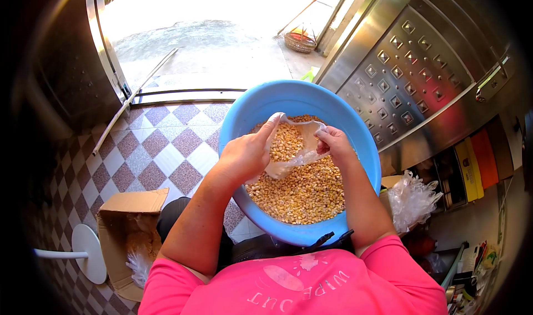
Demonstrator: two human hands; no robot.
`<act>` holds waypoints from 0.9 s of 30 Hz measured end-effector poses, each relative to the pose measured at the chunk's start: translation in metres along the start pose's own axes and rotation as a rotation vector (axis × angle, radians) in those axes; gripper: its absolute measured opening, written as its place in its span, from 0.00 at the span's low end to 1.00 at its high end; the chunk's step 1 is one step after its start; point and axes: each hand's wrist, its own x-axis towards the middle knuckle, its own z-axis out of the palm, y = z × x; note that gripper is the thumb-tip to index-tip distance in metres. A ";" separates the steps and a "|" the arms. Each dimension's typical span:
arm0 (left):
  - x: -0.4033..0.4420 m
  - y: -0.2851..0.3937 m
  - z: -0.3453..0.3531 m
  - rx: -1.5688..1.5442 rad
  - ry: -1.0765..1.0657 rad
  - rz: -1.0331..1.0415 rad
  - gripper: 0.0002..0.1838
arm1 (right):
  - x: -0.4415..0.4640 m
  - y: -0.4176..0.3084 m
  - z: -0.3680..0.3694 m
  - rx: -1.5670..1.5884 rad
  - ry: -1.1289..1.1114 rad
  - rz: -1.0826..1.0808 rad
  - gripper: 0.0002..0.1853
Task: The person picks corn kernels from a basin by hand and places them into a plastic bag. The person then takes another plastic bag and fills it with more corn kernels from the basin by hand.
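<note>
A big blue plastic tub stands in front of me, with loose yellow corn kernels spread over its bottom. Over the corn I hold a clear plastic bag by its rim. My left hand is closed on the left side of the bag's mouth, thumb side up. On the opposite side, my right hand pinches the rim between thumb and fingers. The bag's mouth is stretched apart between both hands. Kernels show at the bag's opening, but whether they lie inside it or behind it I cannot tell.
A cardboard box with plastic in it sits at the lower left beside a white round base. Crumpled clear bags lie to the right. A metal door stands at the upper right; a pole crosses the doorway threshold. Outside is a basket.
</note>
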 end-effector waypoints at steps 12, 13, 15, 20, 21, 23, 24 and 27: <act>0.015 -0.019 0.002 -0.674 0.309 0.143 0.40 | -0.024 -0.040 0.014 0.621 -0.118 -0.564 0.11; 0.015 -0.019 0.002 -0.674 0.306 0.143 0.40 | -0.027 -0.043 0.016 0.640 -0.112 -0.589 0.12; 0.016 -0.018 0.000 -0.688 0.352 0.195 0.40 | -0.027 -0.043 0.016 0.660 -0.103 -0.613 0.14; 0.018 -0.016 0.000 -0.666 0.405 0.205 0.39 | -0.023 -0.042 0.017 0.591 -0.156 -0.719 0.19; 0.019 -0.017 0.001 -0.652 0.439 0.222 0.39 | -0.024 -0.043 0.017 0.592 -0.155 -0.718 0.19; 0.020 -0.018 0.002 -0.642 0.470 0.244 0.38 | -0.027 -0.047 0.019 0.582 -0.151 -0.727 0.21; 0.021 -0.019 0.002 -0.632 0.501 0.266 0.37 | -0.031 -0.051 0.022 0.583 -0.151 -0.726 0.21; 0.020 -0.018 0.000 -0.779 0.495 0.253 0.36 | -0.044 -0.064 0.032 0.509 -0.054 -0.747 0.20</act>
